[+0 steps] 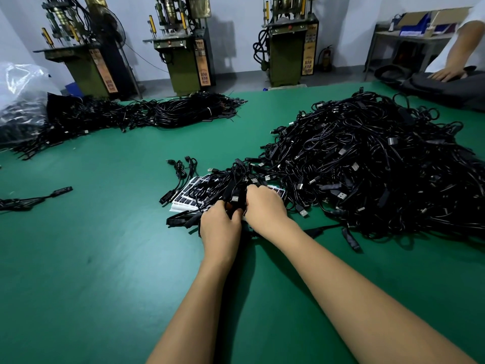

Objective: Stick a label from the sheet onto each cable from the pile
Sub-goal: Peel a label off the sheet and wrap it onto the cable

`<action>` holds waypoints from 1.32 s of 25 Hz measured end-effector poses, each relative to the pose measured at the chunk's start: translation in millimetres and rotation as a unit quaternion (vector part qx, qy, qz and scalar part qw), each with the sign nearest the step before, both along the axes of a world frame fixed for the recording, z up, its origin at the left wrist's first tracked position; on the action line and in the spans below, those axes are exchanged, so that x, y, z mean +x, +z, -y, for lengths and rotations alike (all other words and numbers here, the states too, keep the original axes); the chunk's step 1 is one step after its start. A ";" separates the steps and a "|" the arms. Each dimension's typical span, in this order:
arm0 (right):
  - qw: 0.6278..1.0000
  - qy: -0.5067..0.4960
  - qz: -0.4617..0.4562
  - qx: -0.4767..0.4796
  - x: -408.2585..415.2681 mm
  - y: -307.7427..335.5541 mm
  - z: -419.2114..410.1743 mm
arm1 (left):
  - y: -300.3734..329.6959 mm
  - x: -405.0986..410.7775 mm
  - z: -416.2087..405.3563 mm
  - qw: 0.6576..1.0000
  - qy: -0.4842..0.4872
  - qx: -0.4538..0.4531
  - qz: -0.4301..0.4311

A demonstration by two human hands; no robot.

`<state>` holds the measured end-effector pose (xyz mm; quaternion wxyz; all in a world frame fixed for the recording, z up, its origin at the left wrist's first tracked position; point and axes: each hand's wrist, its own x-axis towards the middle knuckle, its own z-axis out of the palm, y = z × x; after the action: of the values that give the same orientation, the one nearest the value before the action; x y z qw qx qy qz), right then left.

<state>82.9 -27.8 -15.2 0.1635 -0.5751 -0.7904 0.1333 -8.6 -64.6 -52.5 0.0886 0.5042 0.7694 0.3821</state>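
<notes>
Green table [99, 258] under cable heaps [367, 164], machines [183, 46] along the wall; left hand [220, 227] and right hand [265, 206] pinch one cable [234, 190] over the label sheet [187, 195].

Matt green table mat [91, 258], glossy black plastic cables [367, 164], crinkly clear bag [21, 85]

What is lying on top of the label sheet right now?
Loose black cables cross the label sheet, and both the left hand and right hand work over its near edge. Only its left part shows; the rest is covered.
</notes>
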 end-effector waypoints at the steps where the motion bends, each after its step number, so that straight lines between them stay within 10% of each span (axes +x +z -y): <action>1: 0.999 0.013 0.021 0.039 0.6 -2.5 2.7 | -0.1 -0.2 0.0 1.000 0.002 0.000 -0.002; 4: 0.991 0.051 0.013 0.121 3.1 -8.6 11.4 | -0.6 -0.4 -0.4 1.000 0.002 0.003 -0.004; 10: 0.923 -0.032 -0.383 0.024 33.9 4.8 23.7 | 4.8 5.6 7.0 0.997 0.022 0.064 0.040; 16: 0.580 -0.111 -0.758 -0.277 107.9 8.8 36.1 | 19.6 32.6 25.5 0.965 -0.075 0.195 0.161; 18: 0.532 -0.108 -0.786 -0.295 123.5 3.3 40.8 | 24.4 46.1 27.9 0.923 -0.160 0.158 0.312; 22: 0.561 -0.078 -0.783 -0.258 136.0 -4.1 44.9 | 23.0 67.2 29.4 0.819 -0.230 -0.001 0.525; 33: 0.678 -0.092 -0.711 -0.162 128.3 -22.8 41.3 | 16.8 72.3 29.0 0.880 -0.260 -0.073 0.390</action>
<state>211.2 -69.1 -38.0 0.5923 -0.3943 -0.3448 0.6123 63.6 -93.7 -35.7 0.5143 0.4882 0.5395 0.4540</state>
